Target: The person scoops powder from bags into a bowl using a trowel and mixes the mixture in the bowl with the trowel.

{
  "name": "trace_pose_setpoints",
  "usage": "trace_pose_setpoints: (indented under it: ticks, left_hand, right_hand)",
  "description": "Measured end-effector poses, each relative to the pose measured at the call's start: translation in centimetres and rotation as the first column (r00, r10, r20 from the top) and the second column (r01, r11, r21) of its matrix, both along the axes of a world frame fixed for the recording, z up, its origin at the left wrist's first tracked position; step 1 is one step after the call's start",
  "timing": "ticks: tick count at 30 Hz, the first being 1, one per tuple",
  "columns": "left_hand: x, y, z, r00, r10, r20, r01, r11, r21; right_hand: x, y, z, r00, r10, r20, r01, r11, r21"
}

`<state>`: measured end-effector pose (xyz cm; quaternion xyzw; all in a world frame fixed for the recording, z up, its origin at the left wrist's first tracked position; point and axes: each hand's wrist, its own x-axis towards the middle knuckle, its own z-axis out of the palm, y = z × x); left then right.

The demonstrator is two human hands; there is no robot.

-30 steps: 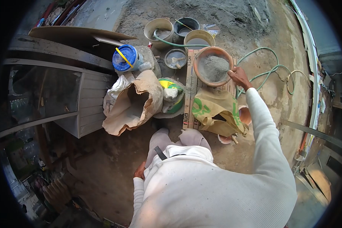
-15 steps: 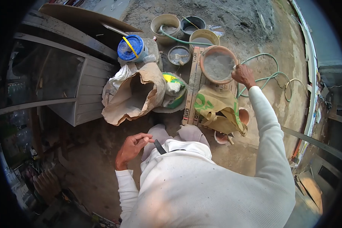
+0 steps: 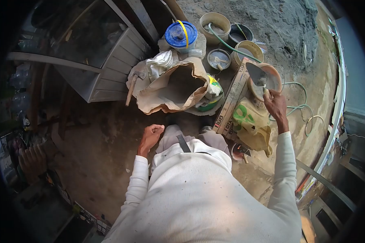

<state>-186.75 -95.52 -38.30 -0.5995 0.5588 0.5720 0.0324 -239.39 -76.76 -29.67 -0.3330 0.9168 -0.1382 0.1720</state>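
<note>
My right hand [image 3: 275, 107] is closed on the handle of a trowel [image 3: 255, 75]. Its dark blade is held over a round terracotta-coloured bucket [image 3: 275, 69] of grey mix and covers part of the rim. My left hand [image 3: 149, 139] hangs by my left thigh, fingers curled in, with nothing visible in them. Close to it a black strap [image 3: 183, 143] lies over my white shirt. Below my right hand, a yellow-green plastic bag [image 3: 249, 121] sits beside a long printed carton [image 3: 232, 97].
An open paper sack [image 3: 150, 99] of grey powder stands ahead, with a hammer [image 3: 132, 88] at its left. Behind are a blue-lidded bucket [image 3: 181, 36], a small pail [image 3: 219, 65] and several other buckets. A green hose [image 3: 306, 105] loops on the right. A metal-and-glass cabinet [image 3: 113, 69] stands left.
The trowel blade has come into sight above the bucket, in my right hand. My left hand has drawn in its fingers and dropped away from the strap. The view has shifted.
</note>
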Motion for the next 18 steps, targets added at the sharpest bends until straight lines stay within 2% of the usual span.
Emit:
trace_pose_setpoints:
  ticks: [2,5,8,9,11,12,15,18]
  left_hand:
    - [0.4,-2.1,-0.4,0.985,0.142,0.098,-0.131,0.985,-0.112]
    - [0.2,-6.0,-1.1,0.935,0.243,0.258,-0.146,0.927,-0.345]
    - [-1.3,-9.5,-1.3,0.948,0.235,0.213,-0.103,0.864,-0.492]
    - [-1.1,-10.6,-2.9,0.966,0.191,0.176,-0.072,0.848,-0.525]
    - [-0.6,-12.2,-6.7,0.989,0.104,0.107,-0.02,0.802,-0.597]
    - [-1.1,-12.4,-6.2,0.994,0.092,0.066,-0.03,0.776,-0.63]
    - [-2.1,-12.8,-5.9,0.992,-0.013,-0.124,-0.064,0.802,-0.594]
    - [-5.0,-11.9,-5.7,0.973,-0.118,-0.196,-0.034,0.772,-0.635]
  right_hand:
    - [6.0,-4.2,2.2,0.99,0.112,0.087,-0.111,0.994,-0.012]
    - [15.3,-11.3,4.5,0.941,0.317,0.117,-0.328,0.941,0.085]
    - [21.8,-16.9,0.7,0.883,0.451,0.129,-0.468,0.866,0.179]
    - [23.3,-18.4,-0.4,0.866,0.479,0.145,-0.499,0.846,0.188]
    - [25.2,-19.9,-4.5,0.891,0.435,0.13,-0.453,0.862,0.226]
    - [25.9,-20.4,-5.3,0.903,0.41,0.125,-0.429,0.87,0.245]
    - [26.7,-19.6,-5.1,0.936,0.336,0.102,-0.35,0.916,0.194]
    - [26.3,-17.6,-4.2,0.981,0.155,0.117,-0.18,0.952,0.249]
